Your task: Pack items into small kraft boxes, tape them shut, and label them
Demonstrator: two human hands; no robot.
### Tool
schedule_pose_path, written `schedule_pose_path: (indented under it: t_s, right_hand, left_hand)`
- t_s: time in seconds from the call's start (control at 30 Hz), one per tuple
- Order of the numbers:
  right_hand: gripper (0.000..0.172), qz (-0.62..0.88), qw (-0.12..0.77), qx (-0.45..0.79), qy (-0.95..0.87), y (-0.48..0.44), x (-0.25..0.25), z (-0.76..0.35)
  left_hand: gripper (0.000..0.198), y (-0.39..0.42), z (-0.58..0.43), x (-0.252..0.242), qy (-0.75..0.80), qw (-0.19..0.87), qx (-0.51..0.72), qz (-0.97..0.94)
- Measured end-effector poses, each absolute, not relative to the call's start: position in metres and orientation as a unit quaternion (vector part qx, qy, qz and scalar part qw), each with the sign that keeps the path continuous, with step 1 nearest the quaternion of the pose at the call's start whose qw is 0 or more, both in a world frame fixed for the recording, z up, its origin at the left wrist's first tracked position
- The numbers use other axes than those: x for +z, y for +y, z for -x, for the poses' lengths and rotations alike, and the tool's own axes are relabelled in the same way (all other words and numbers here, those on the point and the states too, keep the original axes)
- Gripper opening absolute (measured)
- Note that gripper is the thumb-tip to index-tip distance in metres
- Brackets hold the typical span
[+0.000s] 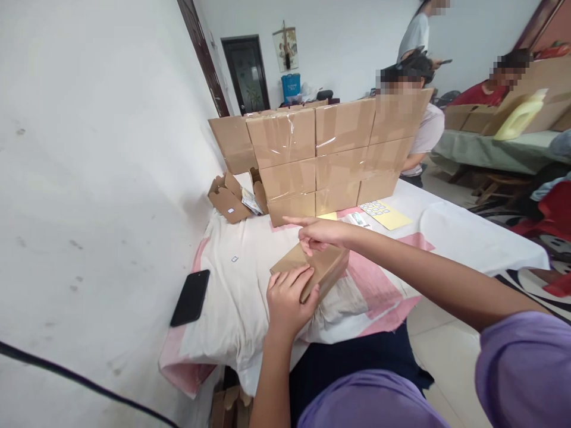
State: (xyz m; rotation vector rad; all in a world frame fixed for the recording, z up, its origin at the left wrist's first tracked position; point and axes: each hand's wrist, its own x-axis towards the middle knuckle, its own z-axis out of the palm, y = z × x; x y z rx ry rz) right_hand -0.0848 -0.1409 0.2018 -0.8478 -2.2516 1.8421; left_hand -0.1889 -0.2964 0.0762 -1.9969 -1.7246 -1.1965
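A small closed cardboard box (328,267) rests on the cloth-covered table in front of me. My left hand (289,297) lies over its near left end, fingers flat on the top and thumb apart by the edge. Above the far part of the box is my right hand (319,232), index finger stretched out to the left and the other fingers loosely bent; nothing shows in it. Whether it touches the lid I cannot tell. Left of the box, a tiny white sticker-like piece (234,259) lies on the cloth.
A taped cardboard partition (341,151) stands across the table. Beside it are an open carton (229,199) with papers and a yellow sheet (392,219) bearing small stickers. A black phone (190,298) lies near the wall. Another person (428,128) sits behind the partition.
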Motion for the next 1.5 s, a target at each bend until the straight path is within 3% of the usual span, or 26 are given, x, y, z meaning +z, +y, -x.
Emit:
schedule_pose_path:
  t_s: [0.3, 0.77, 0.97, 1.13, 1.5]
  right_hand:
    - [0.091, 0.388, -0.001, 0.623, -0.679, -0.131, 0.166, 0.072]
    - [0.081, 0.402, -0.056, 0.645, -0.647, -0.13, 0.174, 0.067]
    - [0.085, 0.401, -0.073, 0.632, -0.66, -0.133, 0.175, 0.065]
    - [0.09, 0.405, -0.075, 0.611, -0.676, -0.138, 0.176, 0.062]
    - [0.095, 0.37, -0.047, 0.641, -0.671, -0.15, 0.175, 0.04]
  left_hand:
    - [0.023, -0.297, 0.181, 0.077, -0.603, 0.119, -0.409, 0.674]
    - [0.021, -0.281, 0.211, 0.124, -0.633, 0.0, -0.283, 0.721]
    - [0.033, -0.257, 0.206, 0.133, -0.656, -0.003, -0.206, 0.726]
    - [0.022, -0.258, 0.202, 0.134, -0.662, 0.012, -0.165, 0.731]
    - [0.031, -0.259, 0.202, 0.132, -0.665, 0.025, -0.156, 0.73]
